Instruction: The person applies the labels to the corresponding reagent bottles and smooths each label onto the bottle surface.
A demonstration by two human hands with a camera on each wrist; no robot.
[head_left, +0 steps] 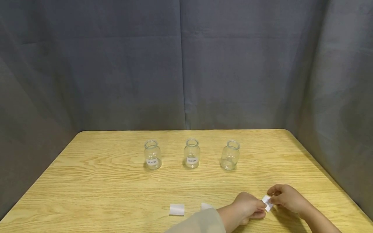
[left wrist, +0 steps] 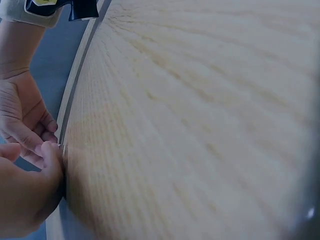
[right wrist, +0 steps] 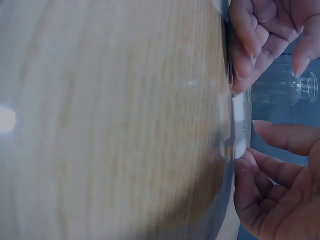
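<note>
My left hand (head_left: 247, 207) and right hand (head_left: 287, 198) meet low over the table's front right part. Between them is a small white label (head_left: 267, 203) with dark print, tilted, pinched at its left edge by the left fingertips and at its right by the right ones. The right wrist view shows the label (right wrist: 240, 122) nearly edge-on, with the right hand (right wrist: 280, 185) at its lower end and the left hand (right wrist: 272, 42) above. In the left wrist view the left hand (left wrist: 30, 195) hides the label.
Three clear glass jars stand in a row farther back. The left jar (head_left: 152, 154) and middle jar (head_left: 192, 153) bear printed white labels; the right jar (head_left: 230, 155) is bare. Two white paper pieces lie in front, one (head_left: 176, 209) whole in view, the other (head_left: 205, 206) partly behind the left sleeve.
</note>
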